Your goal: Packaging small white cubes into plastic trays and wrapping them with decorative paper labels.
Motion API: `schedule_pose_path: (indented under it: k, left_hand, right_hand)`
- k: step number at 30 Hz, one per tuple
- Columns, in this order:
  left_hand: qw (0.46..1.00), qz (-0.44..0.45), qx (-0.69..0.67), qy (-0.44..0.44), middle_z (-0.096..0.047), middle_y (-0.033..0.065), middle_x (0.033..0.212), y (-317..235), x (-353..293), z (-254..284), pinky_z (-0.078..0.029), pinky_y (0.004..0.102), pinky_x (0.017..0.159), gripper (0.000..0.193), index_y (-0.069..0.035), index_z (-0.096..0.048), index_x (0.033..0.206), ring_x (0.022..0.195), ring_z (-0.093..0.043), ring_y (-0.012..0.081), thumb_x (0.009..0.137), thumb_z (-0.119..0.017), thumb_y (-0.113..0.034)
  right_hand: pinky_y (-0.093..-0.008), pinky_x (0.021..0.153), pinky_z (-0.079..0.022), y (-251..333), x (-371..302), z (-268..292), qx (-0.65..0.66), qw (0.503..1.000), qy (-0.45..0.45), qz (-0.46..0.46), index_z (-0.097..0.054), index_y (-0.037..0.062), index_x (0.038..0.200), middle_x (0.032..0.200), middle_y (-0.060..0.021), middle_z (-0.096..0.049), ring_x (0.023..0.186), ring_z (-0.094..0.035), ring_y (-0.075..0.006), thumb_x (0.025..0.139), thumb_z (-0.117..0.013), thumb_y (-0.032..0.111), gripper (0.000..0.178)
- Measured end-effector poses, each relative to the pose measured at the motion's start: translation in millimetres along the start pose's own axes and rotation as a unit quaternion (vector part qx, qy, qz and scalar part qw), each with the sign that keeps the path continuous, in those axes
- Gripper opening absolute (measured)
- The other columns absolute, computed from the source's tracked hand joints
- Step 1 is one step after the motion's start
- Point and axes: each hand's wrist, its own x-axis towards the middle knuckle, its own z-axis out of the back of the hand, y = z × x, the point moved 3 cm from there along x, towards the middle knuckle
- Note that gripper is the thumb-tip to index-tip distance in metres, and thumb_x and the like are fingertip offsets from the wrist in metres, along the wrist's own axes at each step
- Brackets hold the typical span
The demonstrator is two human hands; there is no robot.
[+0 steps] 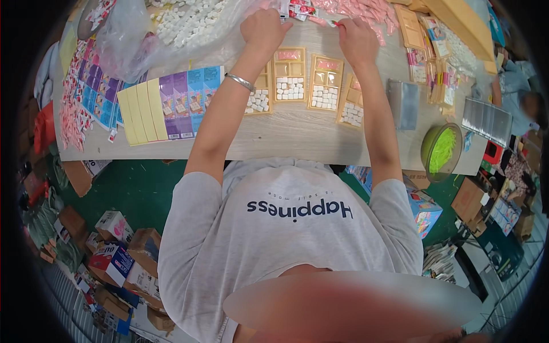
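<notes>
My left hand (264, 33) is at the far side of the table, its fingers bent beside a pile of small red and white sachets (302, 10). What its fingers hold, if anything, is hidden. My right hand (357, 41) is to the right of that pile, fingertips pinched on the end of a small sachet (333, 23). Between my forearms several cream compartment trays stand in a row, among them one tray (290, 70) and another tray (326, 76). They contain small white cubes (290, 88) and pink packets (329, 64). My forearms partly cover the outer trays.
Loose white cubes (191, 23) lie on clear plastic at far left, pink packets (366, 10) at the far edge. Printed card sheets (150, 108) cover the left side. On the right are clear sleeves (403, 104), filled trays (440, 86) and a bowl of green strands (441, 150).
</notes>
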Motion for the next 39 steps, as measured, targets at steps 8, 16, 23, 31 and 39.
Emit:
schedule_pose_path:
  k: [8,16,23,31,39]
  left_hand:
    - [0.997,-0.005,-0.08,-0.023,-0.071,0.0117,0.081,8.2,2.5,0.5,-0.054,0.0451,0.066,0.019,-0.013,-0.076,0.084,0.078,-0.07,0.0322,0.081,-0.072,-0.032]
    - [0.986,0.068,-0.147,-0.027,-0.072,0.0171,0.081,21.0,2.6,-16.7,-0.054,0.048,0.069,0.028,-0.01,-0.076,0.08,0.078,-0.07,0.0363,0.073,-0.079,-0.038]
    - [0.982,0.076,-0.164,0.064,-0.073,0.008,0.08,20.9,9.7,-12.6,-0.055,0.0411,0.07,0.022,-0.015,-0.076,0.092,0.075,-0.07,0.0269,0.08,-0.069,-0.032]
    - [0.904,-0.029,-0.408,0.122,-0.073,0.006,0.082,81.5,-40.2,59.2,-0.052,0.0252,0.067,0.015,-0.002,-0.072,0.098,0.07,-0.065,0.0116,0.088,-0.071,-0.012]
    - [0.948,-0.069,-0.266,0.159,-0.074,0.011,0.086,92.3,-86.6,40.1,-0.054,0.0318,0.071,0.016,-0.002,-0.076,0.101,0.075,-0.069,0.0218,0.088,-0.07,-0.01]
  right_hand:
    - [-0.0396,0.069,-0.051,36.2,-73.6,54.0,-0.031,0.985,0.158,0.06,-0.073,0.0126,0.084,0.08,-0.0037,-0.066,0.078,-0.064,-0.0257,0.084,-0.071,0.016,0.004]
    - [-0.0407,0.07,-0.053,61.2,10.6,22.4,0.081,0.991,0.105,-0.025,-0.077,0.0166,0.098,0.083,-0.0042,-0.067,0.083,-0.065,-0.0273,0.086,-0.069,0.016,0.014]
    - [-0.0488,0.071,-0.053,24.7,45.8,-59.1,0.002,0.993,0.078,0.091,-0.068,0.0023,0.083,0.083,-0.0183,-0.065,0.083,-0.064,-0.0364,0.086,-0.061,0.014,0.014]
    - [-0.0373,0.069,-0.052,70.3,-14.3,23.7,0.126,0.979,0.02,0.161,-0.075,0.0142,0.096,0.085,-0.0022,-0.066,0.083,-0.064,-0.0239,0.082,-0.067,0.008,0.017]
    - [-0.0363,0.069,-0.052,115.3,-38.9,15.3,0.028,0.976,0.116,0.182,-0.073,0.012,0.094,0.084,-0.0021,-0.066,0.082,-0.064,-0.0222,0.08,-0.068,0.01,0.015]
